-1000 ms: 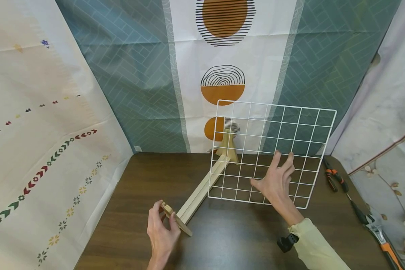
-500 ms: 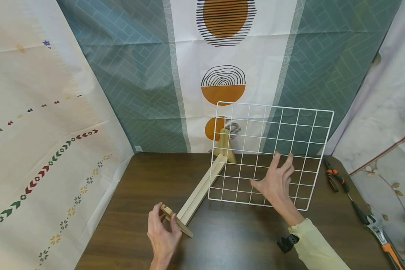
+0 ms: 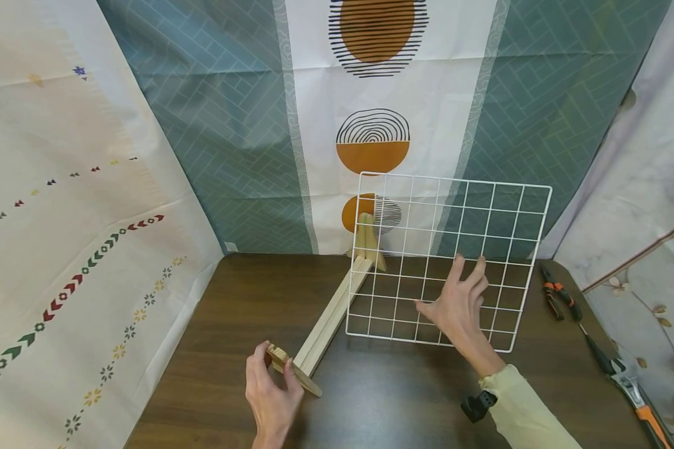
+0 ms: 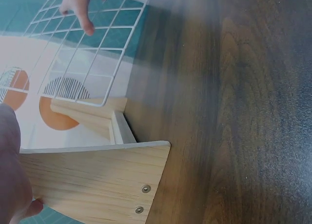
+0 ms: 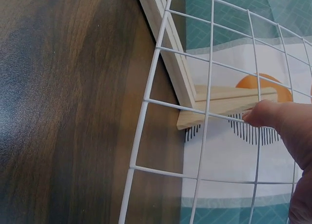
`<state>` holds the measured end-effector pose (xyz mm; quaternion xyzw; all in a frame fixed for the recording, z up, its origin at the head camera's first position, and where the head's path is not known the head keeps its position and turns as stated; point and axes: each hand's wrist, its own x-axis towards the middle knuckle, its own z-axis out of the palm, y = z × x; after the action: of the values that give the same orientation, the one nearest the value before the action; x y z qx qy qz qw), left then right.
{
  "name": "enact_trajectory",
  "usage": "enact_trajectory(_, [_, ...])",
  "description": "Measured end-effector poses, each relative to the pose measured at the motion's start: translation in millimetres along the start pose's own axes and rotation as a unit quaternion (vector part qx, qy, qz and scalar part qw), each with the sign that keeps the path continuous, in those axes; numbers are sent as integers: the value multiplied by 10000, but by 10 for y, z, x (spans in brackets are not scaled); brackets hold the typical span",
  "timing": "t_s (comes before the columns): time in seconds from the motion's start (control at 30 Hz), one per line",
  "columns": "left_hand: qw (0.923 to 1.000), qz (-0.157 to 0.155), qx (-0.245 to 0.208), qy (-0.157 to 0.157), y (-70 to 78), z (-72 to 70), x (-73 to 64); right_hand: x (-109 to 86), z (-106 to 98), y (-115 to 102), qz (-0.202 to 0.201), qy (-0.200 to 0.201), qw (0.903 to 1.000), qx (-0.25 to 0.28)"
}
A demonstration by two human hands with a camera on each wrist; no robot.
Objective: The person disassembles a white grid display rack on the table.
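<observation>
My left hand point(image 3: 272, 396) grips the upright end board point(image 4: 97, 180) of a pale wooden stand, fingers behind it and thumb in front. Two screw heads point(image 4: 146, 189) show on that board's outer face. From it a grooved rail point(image 3: 331, 324) runs away over the table to a second, tapered end piece point(image 3: 364, 234). My right hand point(image 3: 460, 302) holds a white wire grid panel point(image 3: 456, 180) tilted up, fingers spread over its lower right part and thumb hooked at a wire. The grid's left edge point(image 5: 145, 100) overlaps the rail's far half in the head view.
Along the dark wooden table's point(image 3: 213, 349) right edge lie orange-and-black pliers point(image 3: 564, 300), a dark-handled tool point(image 3: 595, 350) and an adjustable wrench point(image 3: 629, 386). Behind hangs a patterned curtain point(image 3: 224, 125), with pale cloths at both sides.
The stand's far end has swung left while my left hand stays nearly in place on the near board. The grid's top edge has sunk slightly and shifted a little left with my right hand.
</observation>
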<state>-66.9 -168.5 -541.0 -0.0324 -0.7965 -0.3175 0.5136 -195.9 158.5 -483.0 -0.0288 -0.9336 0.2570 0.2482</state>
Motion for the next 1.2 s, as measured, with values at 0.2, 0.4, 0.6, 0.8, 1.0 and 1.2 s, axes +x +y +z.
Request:
enact_trajectory(0.2, [9999,20,105,104,5,-17,-31,-25,13,-7,79,-107,9999,-3])
enact_trajectory(0.4, [9996,-24,213,173,3,-52,-83,-67,46,-10,164,-307,9994,8])
enact_trajectory(0.6, [9993,12,231,296,-4,-44,-102,-62,56,-12,222,-402,9989,16])
enact_trajectory(0.8, [9987,59,269,421,-3,-18,-110,-53,46,-5,323,-552,9979,13])
enact_trajectory(1.0, [9984,94,273,492,9,4,-111,-56,36,6,384,-626,9973,-6])
enact_trajectory(1.2, [9980,103,319,536,18,14,-100,-43,37,1,409,-636,9971,32])
